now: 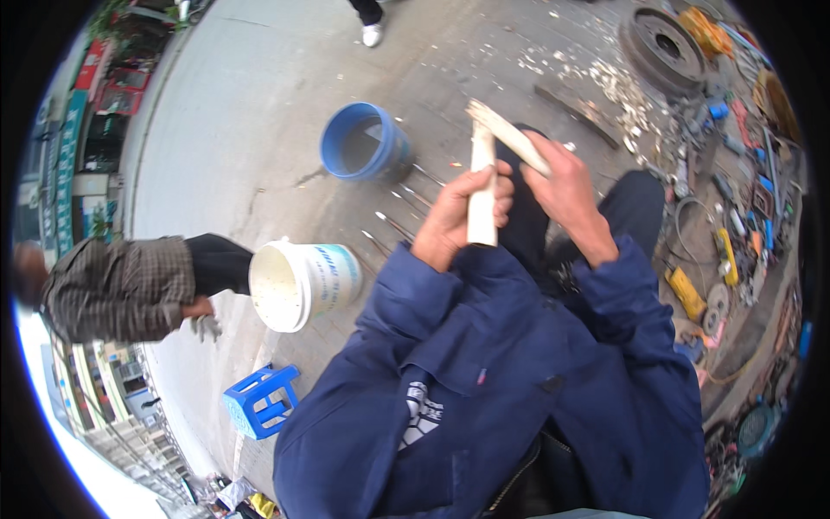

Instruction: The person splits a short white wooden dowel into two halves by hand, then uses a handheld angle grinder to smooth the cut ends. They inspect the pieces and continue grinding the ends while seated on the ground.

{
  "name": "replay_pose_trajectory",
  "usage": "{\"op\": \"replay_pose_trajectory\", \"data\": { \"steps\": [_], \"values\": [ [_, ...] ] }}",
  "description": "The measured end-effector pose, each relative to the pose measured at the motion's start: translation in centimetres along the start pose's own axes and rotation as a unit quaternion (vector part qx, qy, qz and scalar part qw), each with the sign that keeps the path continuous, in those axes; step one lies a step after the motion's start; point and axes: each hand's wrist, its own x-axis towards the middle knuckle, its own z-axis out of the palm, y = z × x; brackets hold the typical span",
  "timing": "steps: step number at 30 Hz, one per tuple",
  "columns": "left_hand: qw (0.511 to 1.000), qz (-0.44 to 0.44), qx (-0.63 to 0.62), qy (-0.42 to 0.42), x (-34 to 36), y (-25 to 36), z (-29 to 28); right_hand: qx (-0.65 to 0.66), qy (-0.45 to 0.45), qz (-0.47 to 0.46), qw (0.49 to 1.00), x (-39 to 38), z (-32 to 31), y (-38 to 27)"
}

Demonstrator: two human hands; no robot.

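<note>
My left hand [458, 208] is wrapped round a pale, peeled piece of wood [482, 216], held nearly upright in front of my knees. In my right hand [566, 183] is a second pale length of wood [512, 137], slanting up to the left. The upper ends of the two lengths meet, and the slanted one has a rough, splintered tip. Whether they are still joined there I cannot tell. My fingers hide part of both lengths.
Left of my hands stand a blue bucket [380, 164] and a white bucket [333, 277]; thin rods [393, 227] lie between. A blue stool [262, 402] is lower left, near a walking person [130, 285]. Wood chips [618, 91], a metal wheel rim [661, 48] and tools spread along the right.
</note>
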Motion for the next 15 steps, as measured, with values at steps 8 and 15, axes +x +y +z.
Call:
{"op": "replay_pose_trajectory", "data": {
  "steps": [8, 15],
  "values": [
    [0.967, 0.112, 0.191, 0.125, 3.9, -0.8, 3.5, 0.436, 0.006, 0.351, 0.829, -0.3, 2.2, 0.9],
    [0.956, 0.15, 0.226, 0.113, 7.1, -3.0, 4.6, 0.385, 0.071, 0.265, 0.881, -3.3, 1.3, 1.5]
  ]
}}
